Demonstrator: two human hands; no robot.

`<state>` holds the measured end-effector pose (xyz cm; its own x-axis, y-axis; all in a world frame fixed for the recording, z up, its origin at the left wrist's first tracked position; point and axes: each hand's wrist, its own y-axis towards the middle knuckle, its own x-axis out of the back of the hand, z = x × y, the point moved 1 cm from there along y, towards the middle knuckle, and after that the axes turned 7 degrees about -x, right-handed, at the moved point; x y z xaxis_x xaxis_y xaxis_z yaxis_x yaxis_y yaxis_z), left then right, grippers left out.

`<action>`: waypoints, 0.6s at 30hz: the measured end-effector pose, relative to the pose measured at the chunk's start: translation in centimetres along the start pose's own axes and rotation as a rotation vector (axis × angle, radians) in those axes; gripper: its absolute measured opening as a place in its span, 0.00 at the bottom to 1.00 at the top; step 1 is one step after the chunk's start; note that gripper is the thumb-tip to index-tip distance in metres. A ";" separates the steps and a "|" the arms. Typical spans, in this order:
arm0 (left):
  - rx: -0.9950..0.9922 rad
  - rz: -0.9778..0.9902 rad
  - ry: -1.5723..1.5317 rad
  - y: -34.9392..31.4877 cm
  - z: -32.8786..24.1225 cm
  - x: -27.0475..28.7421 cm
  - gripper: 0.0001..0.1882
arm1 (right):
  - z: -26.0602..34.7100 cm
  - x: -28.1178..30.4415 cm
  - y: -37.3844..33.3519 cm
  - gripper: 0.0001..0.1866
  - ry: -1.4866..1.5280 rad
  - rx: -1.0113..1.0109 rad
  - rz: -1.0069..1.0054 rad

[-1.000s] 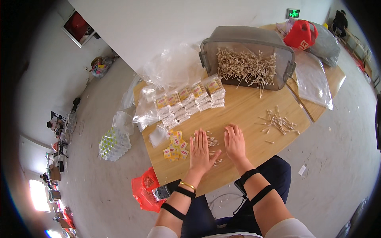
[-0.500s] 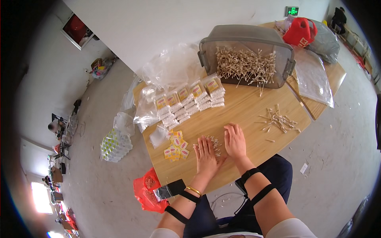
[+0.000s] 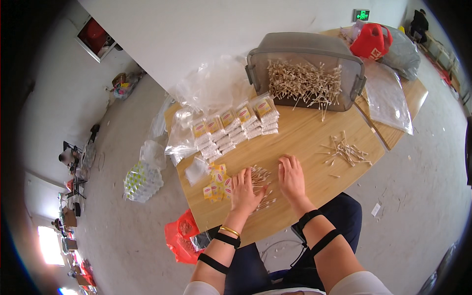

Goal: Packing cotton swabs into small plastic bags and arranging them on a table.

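My left hand (image 3: 244, 193) rests on the near part of the table, palm down, fingers stretched forward and thumb out over a small bunch of cotton swabs (image 3: 259, 176). It holds nothing that I can see. Right of that bunch, my right hand (image 3: 292, 179) lies on the wood with its fingers extended and nothing in them. Small yellow-and-white printed cards (image 3: 216, 188) are scattered just left of my left hand. Beyond them stand stacked clear packs of swabs (image 3: 228, 118), each with a yellow label. A loose pile of swabs (image 3: 345, 151) lies farther right.
A grey plastic bin (image 3: 314, 44) lies tipped on its side at the back, swabs heaped inside. Clear plastic bags (image 3: 211, 83) lie beside the packs. A red bag (image 3: 181, 241) is by the table's near left edge. A red container (image 3: 372, 43) stands back right.
My left hand has slid left and its thumb has spread away, uncovering more of the swab bunch. My right hand has barely moved.
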<state>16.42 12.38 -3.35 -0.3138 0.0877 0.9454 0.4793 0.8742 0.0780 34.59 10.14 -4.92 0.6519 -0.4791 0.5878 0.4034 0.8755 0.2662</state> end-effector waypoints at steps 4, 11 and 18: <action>-0.062 0.038 -0.019 -1.0 -0.8 0.4 0.47 | 0.1 -0.1 0.1 0.10 -0.016 0.025 -0.020; -0.028 -0.288 0.263 -1.1 -2.5 -2.6 0.39 | 0.3 -0.8 0.0 0.10 -0.003 0.032 -0.013; -0.019 -0.196 -0.034 -0.7 -1.3 -1.5 0.36 | -0.4 -0.5 0.0 0.11 -0.030 0.009 0.000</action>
<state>17.66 10.97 -4.42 -0.4301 -0.0664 0.9004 0.4217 0.8670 0.2654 34.51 10.37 -5.48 0.6324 -0.4774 0.6100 0.3979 0.8759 0.2730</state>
